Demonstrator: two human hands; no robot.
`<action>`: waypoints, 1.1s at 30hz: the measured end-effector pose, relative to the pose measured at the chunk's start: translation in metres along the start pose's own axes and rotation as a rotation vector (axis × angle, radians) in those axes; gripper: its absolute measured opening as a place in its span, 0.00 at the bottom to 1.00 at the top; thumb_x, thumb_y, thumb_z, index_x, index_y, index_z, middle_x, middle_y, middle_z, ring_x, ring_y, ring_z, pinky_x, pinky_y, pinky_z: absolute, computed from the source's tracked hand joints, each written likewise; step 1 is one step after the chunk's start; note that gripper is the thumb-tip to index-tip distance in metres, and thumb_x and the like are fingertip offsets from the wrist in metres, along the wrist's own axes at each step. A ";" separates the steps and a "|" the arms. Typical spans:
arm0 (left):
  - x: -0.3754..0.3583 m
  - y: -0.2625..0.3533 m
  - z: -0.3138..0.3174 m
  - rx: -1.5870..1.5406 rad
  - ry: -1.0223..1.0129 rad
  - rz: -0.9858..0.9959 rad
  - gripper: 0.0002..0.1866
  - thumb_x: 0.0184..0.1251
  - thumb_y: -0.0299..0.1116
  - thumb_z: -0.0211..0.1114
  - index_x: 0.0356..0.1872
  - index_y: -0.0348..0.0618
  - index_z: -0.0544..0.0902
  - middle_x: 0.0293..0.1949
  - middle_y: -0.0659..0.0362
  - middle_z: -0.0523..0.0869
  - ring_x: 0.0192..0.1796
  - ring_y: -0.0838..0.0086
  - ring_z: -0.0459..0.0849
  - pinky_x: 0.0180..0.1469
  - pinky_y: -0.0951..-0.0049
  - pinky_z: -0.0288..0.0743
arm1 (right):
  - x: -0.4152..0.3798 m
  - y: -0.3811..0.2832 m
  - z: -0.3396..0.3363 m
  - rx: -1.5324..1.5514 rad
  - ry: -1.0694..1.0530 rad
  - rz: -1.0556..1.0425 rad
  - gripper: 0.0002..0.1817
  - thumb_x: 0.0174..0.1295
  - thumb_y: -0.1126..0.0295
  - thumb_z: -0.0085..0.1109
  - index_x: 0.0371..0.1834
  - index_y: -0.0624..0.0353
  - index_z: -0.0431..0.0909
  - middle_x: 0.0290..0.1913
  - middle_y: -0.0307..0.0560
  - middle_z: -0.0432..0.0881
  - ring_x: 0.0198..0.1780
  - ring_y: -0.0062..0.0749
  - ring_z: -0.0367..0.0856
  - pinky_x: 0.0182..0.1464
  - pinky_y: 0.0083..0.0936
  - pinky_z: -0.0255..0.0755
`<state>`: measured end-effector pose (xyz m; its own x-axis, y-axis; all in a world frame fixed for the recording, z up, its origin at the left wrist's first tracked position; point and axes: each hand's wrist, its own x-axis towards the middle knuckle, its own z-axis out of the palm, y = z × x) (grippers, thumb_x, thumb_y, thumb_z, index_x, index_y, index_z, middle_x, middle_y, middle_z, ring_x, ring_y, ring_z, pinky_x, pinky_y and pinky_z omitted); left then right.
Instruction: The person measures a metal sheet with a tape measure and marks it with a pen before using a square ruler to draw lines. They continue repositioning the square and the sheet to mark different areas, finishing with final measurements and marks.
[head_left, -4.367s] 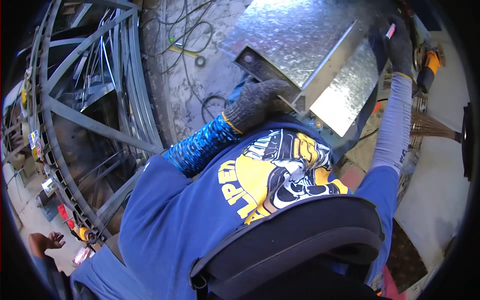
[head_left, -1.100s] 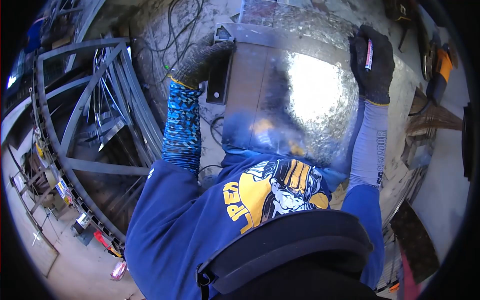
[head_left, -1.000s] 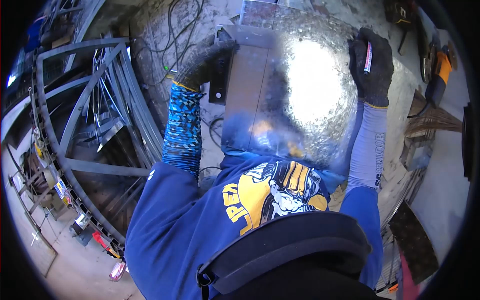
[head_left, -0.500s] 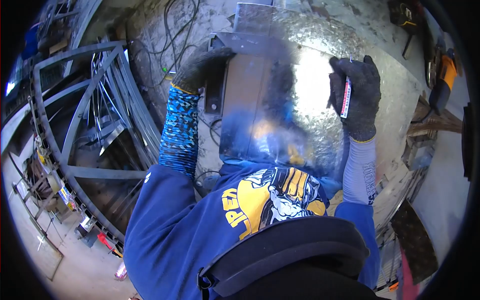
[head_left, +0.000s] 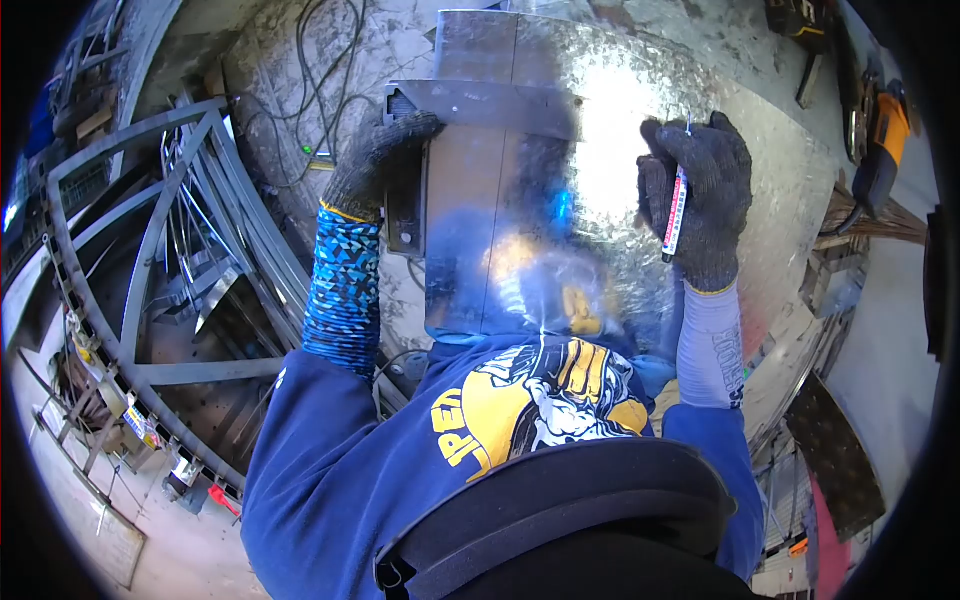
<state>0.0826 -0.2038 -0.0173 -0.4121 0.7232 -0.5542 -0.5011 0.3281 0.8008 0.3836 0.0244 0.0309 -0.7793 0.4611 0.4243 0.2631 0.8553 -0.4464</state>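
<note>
A shiny sheet of metal (head_left: 600, 200) lies in front of me, with a thin dark line running down its left part. Across its upper left rests a dark flat metal bar (head_left: 490, 108). My left hand (head_left: 385, 160), in a dark knit glove, is closed at the sheet's left edge, by the bar's left end and a dark metal piece (head_left: 405, 215) below it. What its fingers grip is partly hidden. Over the right side of the sheet, my gloved right hand (head_left: 708, 195) is closed on a marker pen (head_left: 675, 212) with a white and red label, held tilted, its thin tip pointing away from me.
To the left stands a metal frame (head_left: 140, 260) with several metal strips inside. Dark cables (head_left: 330, 80) lie on the floor beyond my left hand. On the right are an orange and black power tool (head_left: 885, 150) and a tape measure (head_left: 797, 18).
The view has shifted slightly, so the sheet and bar sit further left and lower. My right hand has turned a little with the marker pen still in it; the left stays at the sheet's edge.
</note>
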 end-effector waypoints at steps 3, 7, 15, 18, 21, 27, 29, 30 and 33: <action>-0.002 -0.002 -0.002 0.024 0.008 -0.045 0.23 0.69 0.33 0.69 0.62 0.33 0.82 0.55 0.56 0.87 0.58 0.69 0.84 0.64 0.69 0.75 | 0.001 0.000 -0.001 0.007 -0.031 0.011 0.16 0.59 0.71 0.74 0.50 0.52 0.82 0.44 0.42 0.92 0.51 0.43 0.87 0.71 0.50 0.70; -0.002 -0.006 -0.009 0.015 0.036 -0.071 0.17 0.67 0.31 0.72 0.55 0.36 0.87 0.50 0.57 0.90 0.52 0.72 0.87 0.57 0.71 0.80 | 0.001 0.000 -0.001 0.028 -0.047 0.026 0.17 0.59 0.72 0.73 0.51 0.52 0.81 0.45 0.41 0.92 0.52 0.40 0.87 0.71 0.48 0.69; 0.003 -0.010 -0.013 -0.093 0.053 -0.083 0.17 0.66 0.33 0.72 0.54 0.37 0.88 0.48 0.56 0.91 0.51 0.71 0.88 0.58 0.70 0.81 | 0.001 0.001 0.004 0.068 0.037 0.055 0.16 0.55 0.69 0.76 0.48 0.46 0.88 0.38 0.37 0.90 0.47 0.34 0.87 0.70 0.46 0.70; 0.001 0.004 0.007 -0.090 0.035 -0.033 0.17 0.66 0.33 0.72 0.54 0.37 0.88 0.48 0.56 0.91 0.51 0.70 0.88 0.58 0.70 0.81 | 0.001 0.000 0.004 0.040 0.044 0.044 0.15 0.57 0.68 0.75 0.48 0.47 0.88 0.38 0.36 0.90 0.47 0.34 0.87 0.71 0.46 0.69; -0.004 0.004 0.000 -0.058 0.063 -0.101 0.18 0.66 0.33 0.71 0.54 0.37 0.87 0.49 0.56 0.90 0.52 0.70 0.87 0.59 0.69 0.81 | 0.003 0.001 0.004 0.020 0.039 0.006 0.15 0.58 0.67 0.74 0.49 0.48 0.87 0.37 0.36 0.90 0.46 0.34 0.87 0.68 0.44 0.71; 0.013 -0.006 -0.007 -0.053 0.017 -0.067 0.18 0.67 0.33 0.70 0.55 0.36 0.87 0.49 0.55 0.90 0.53 0.70 0.87 0.60 0.69 0.79 | 0.005 -0.002 0.000 0.048 0.007 0.029 0.14 0.58 0.69 0.73 0.48 0.50 0.87 0.37 0.41 0.90 0.40 0.36 0.87 0.48 0.36 0.76; 0.014 -0.006 -0.009 -0.052 0.008 -0.050 0.18 0.67 0.33 0.70 0.55 0.36 0.87 0.49 0.55 0.90 0.53 0.70 0.87 0.60 0.69 0.79 | 0.000 -0.003 0.000 0.060 -0.013 0.058 0.16 0.56 0.73 0.73 0.49 0.52 0.86 0.41 0.42 0.91 0.43 0.38 0.87 0.52 0.37 0.76; 0.013 -0.007 -0.011 -0.051 0.002 -0.037 0.17 0.68 0.32 0.70 0.55 0.36 0.87 0.50 0.55 0.90 0.53 0.70 0.87 0.60 0.69 0.80 | -0.003 -0.003 0.000 0.077 -0.036 0.088 0.18 0.55 0.77 0.73 0.49 0.53 0.85 0.46 0.42 0.92 0.47 0.40 0.87 0.55 0.39 0.77; 0.014 -0.017 -0.021 -0.075 -0.003 -0.048 0.18 0.68 0.33 0.70 0.55 0.35 0.87 0.50 0.55 0.90 0.54 0.69 0.87 0.60 0.69 0.79 | -0.004 -0.005 0.003 0.106 0.053 0.074 0.17 0.54 0.78 0.74 0.48 0.53 0.86 0.46 0.44 0.92 0.46 0.40 0.87 0.52 0.37 0.78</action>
<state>0.0691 -0.2123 -0.0435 -0.3839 0.7100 -0.5903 -0.5759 0.3156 0.7541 0.3837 0.0177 0.0297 -0.7280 0.5363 0.4271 0.2547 0.7899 -0.5578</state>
